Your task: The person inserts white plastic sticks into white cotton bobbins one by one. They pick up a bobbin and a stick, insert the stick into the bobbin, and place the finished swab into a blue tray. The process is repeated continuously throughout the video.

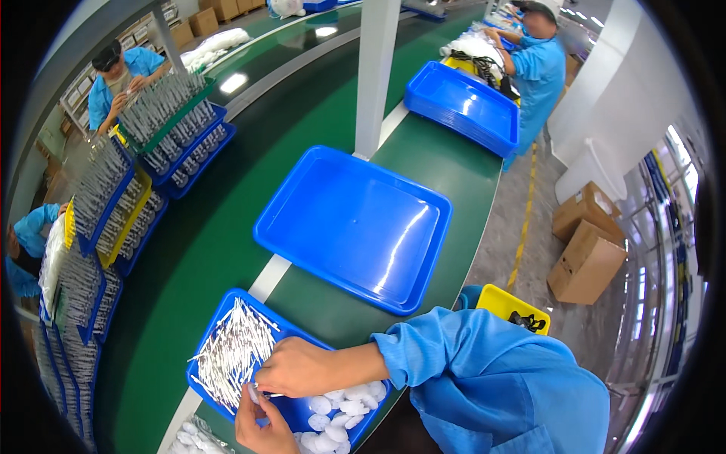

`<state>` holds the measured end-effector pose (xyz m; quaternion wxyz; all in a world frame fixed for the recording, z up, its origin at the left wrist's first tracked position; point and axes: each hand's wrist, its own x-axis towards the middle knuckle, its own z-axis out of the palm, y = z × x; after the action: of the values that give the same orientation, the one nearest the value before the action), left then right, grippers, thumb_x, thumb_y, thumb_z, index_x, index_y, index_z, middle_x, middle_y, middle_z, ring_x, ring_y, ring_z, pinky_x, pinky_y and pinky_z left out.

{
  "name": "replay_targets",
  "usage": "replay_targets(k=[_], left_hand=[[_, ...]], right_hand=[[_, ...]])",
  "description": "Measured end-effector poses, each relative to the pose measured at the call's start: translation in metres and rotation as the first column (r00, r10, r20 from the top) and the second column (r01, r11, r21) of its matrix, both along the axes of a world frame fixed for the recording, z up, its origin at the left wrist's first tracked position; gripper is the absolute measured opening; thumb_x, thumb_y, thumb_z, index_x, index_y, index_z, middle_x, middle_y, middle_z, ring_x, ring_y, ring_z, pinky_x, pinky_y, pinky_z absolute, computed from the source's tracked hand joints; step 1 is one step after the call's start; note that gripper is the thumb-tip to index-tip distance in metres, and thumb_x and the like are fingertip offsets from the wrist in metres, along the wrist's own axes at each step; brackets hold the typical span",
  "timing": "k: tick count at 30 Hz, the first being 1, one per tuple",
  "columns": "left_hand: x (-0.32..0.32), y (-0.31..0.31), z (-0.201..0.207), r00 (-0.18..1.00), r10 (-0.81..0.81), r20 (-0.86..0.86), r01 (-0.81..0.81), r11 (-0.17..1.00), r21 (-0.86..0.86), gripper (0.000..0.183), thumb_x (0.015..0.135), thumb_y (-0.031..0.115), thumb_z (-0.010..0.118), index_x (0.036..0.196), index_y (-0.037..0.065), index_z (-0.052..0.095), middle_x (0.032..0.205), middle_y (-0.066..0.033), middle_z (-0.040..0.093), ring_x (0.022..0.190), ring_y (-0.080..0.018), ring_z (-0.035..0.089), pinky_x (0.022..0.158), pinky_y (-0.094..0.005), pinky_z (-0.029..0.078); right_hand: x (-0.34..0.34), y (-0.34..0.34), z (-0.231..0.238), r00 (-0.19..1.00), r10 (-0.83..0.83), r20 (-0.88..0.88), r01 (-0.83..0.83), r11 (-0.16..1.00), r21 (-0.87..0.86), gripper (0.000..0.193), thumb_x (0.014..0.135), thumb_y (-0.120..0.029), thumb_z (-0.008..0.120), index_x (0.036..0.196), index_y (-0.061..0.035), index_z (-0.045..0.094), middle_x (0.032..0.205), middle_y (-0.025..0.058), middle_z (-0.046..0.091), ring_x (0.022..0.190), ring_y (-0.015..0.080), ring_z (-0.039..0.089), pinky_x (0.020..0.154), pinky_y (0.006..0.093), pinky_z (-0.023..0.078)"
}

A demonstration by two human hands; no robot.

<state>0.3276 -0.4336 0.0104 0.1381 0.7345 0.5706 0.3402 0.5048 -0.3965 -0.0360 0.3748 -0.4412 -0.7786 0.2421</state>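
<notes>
Bright o/head light; glare on ctr blue tray (352, 219); edges bent, rim blk.

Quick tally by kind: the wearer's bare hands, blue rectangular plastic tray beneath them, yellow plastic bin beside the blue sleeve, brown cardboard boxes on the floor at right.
Left hand plus right hand, both bare: 2
Blue rectangular plastic tray: 1
Yellow plastic bin: 1
Brown cardboard boxes: 2
Total: 6

the right hand (299, 368) and left hand (261, 431) meet over a blue tray (298, 411), fingertips together; white sticks (231, 356) lie heaped at its left, white round pieces (333, 433) at its right; a larger blue tray (340, 219) sits beyond; a co-worker (541, 83) in blue stands farther off.
</notes>
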Motion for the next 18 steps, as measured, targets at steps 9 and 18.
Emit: replay_targets(k=[9, 18], left_hand=[[-0.001, -0.01, 0.005, 0.983, -0.001, 0.182, 0.023, 0.993, -0.12, 0.027, 0.106, 0.009, 0.072, 0.126, -0.01, 0.075, 0.102, -0.0182, 0.08, 0.086, -0.0196, 0.077, 0.077, -0.0319, 0.063], [-0.03, 0.009, -0.035, 0.882, -0.012, 0.47, 0.087, 0.987, -0.138, 0.038, 0.099, 0.006, 0.079, 0.135, -0.005, 0.07, 0.124, -0.0159, 0.071, 0.099, -0.022, 0.071, 0.082, -0.032, 0.059]], right_hand=[[-0.004, 0.001, 0.005, 0.998, 0.016, -0.061, -0.02, 0.998, -0.064, 0.026, 0.095, -0.026, 0.075, 0.079, -0.006, 0.069, 0.07, 0.0138, 0.069, 0.066, 0.0369, 0.069, 0.063, 0.0475, 0.053], [0.004, 0.006, 0.007, 0.951, 0.059, -0.302, -0.05, 0.998, 0.037, 0.019, 0.09, -0.02, 0.082, 0.104, -0.0069, 0.079, 0.102, 0.0073, 0.075, 0.097, 0.0307, 0.073, 0.08, 0.0416, 0.058]])
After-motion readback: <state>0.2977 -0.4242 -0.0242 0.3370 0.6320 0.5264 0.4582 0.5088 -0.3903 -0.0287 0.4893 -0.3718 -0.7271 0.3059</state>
